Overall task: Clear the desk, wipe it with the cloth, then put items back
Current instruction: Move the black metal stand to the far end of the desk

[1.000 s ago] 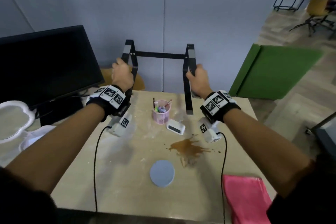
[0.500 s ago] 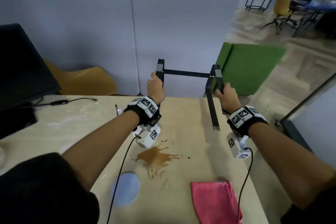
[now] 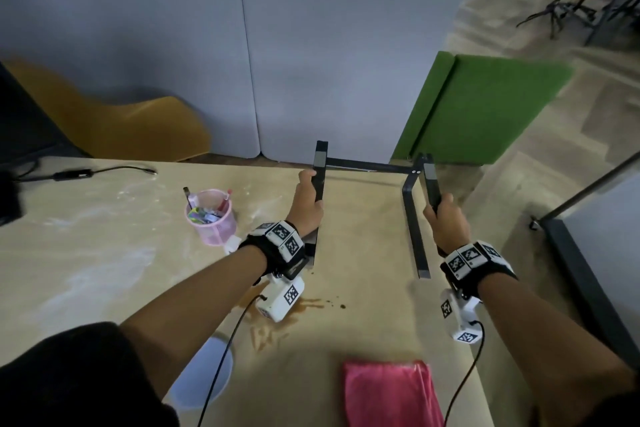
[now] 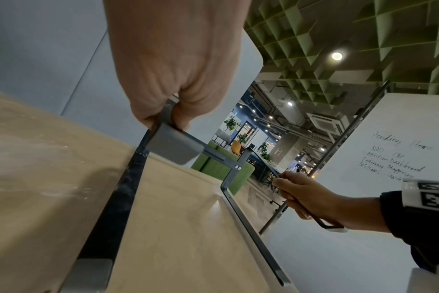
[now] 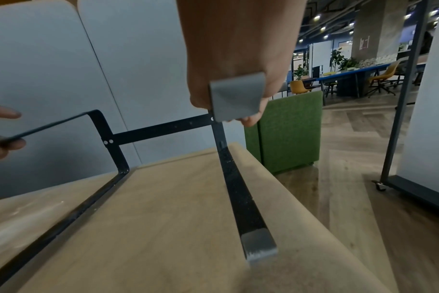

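A black metal laptop stand [image 3: 367, 166] is at the desk's [image 3: 104, 253] far right corner. My left hand [image 3: 308, 208] grips its left upper rail and my right hand [image 3: 446, 222] grips the right one. In the wrist views, the left hand [image 4: 173, 79] and right hand [image 5: 228, 49] curl round the rails by the grey pads of the stand [image 4: 172, 146] [image 5: 163, 128]. The lower rails lie at or just above the wood; I cannot tell which. A pink cloth [image 3: 391, 395] lies near the front edge. A brown spill [image 3: 308, 304] stains the desk beneath my left wrist.
A pink pen cup [image 3: 211, 217] stands left of my left hand, a grey coaster [image 3: 204, 374] lies by the front edge. A cable [image 3: 104, 172] and dark monitor [image 3: 20, 114] are at the left. A green partition [image 3: 485, 107] and whiteboard frame [image 3: 588, 270] stand beyond the right edge.
Both hands have carried the stand from the middle back of the desk to its far right corner and lower. The head view has swung right with it.
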A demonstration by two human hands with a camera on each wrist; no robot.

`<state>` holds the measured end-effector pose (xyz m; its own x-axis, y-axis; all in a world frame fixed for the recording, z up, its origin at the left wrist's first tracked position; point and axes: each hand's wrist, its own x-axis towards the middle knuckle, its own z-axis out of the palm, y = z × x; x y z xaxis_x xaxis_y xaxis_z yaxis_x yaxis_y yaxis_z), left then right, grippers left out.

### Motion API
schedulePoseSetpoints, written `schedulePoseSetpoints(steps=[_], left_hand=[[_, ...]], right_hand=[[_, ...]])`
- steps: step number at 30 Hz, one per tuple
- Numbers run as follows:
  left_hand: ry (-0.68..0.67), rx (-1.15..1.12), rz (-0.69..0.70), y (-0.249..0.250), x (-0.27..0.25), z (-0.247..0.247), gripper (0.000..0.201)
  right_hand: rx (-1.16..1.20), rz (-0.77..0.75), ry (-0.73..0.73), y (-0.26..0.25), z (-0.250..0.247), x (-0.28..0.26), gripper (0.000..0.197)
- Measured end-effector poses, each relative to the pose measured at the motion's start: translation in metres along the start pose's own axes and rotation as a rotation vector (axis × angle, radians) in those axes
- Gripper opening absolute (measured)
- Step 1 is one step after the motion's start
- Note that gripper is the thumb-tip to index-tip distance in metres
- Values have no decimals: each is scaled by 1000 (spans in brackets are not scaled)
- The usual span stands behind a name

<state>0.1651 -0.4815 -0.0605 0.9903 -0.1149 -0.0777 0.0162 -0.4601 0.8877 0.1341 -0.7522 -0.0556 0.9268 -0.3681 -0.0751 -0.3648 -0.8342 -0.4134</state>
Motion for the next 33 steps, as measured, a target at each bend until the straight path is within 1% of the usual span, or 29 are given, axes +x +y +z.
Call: schedulePoseSetpoints(steps=[6,9,14,18,28,33], left_hand=[[-1,34,15,-14,-1,4,52],[-7,64,8,-16,-2,3,51],[-46,38,-12,-15,-7,-6,54],[-53,56,9,-8,-3,-11,53],[-68,77,0,-5,4,-5,53],[-84,118,-3,-7,3,-2,53]], right_hand=[[23,24,-7,6,17,-3,27],[35,44,-19,5,18,-7,28],[68,79,-14,-5,15,-7,28],[97,76,-24,-11,11,4,29],[95,63,-25,-6,7,23,28],[116,70,-32,1,18,18,26]])
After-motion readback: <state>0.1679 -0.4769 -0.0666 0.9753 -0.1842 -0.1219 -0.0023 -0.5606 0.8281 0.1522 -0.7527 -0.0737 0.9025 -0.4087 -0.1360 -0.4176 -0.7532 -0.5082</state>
